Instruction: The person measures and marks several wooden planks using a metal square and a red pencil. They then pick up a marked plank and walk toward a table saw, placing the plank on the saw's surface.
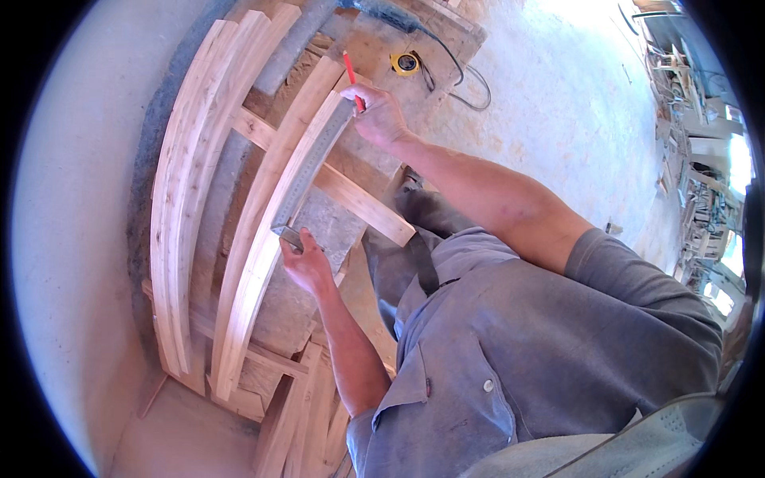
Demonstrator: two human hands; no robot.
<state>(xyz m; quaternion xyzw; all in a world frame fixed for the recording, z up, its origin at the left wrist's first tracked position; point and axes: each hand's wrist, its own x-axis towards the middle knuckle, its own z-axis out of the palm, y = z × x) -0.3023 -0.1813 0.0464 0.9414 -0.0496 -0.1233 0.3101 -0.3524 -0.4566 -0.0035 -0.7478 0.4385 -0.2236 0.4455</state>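
Note:
My left hand (306,260) pinches the metal stock of a try square (309,169) between thumb and fingers. Its graduated steel blade lies along the top face of a wooden beam (253,275). At the blade's far end is my right hand (378,114), its fingers closed around a red pencil (350,73) and close to the beam's edge. The pencil points up and away from the wood. Beside this beam runs a second one (253,205), and both rest over a wooden crosspiece (365,204).
More long beams (188,167) lie by the wall (72,223). A yellow tape measure (405,64) sits on the floor (550,119) near a black cable (460,62) and a blue tool (381,11). Offcuts (299,422) are stacked at the bottom; wood clutter lines the far right.

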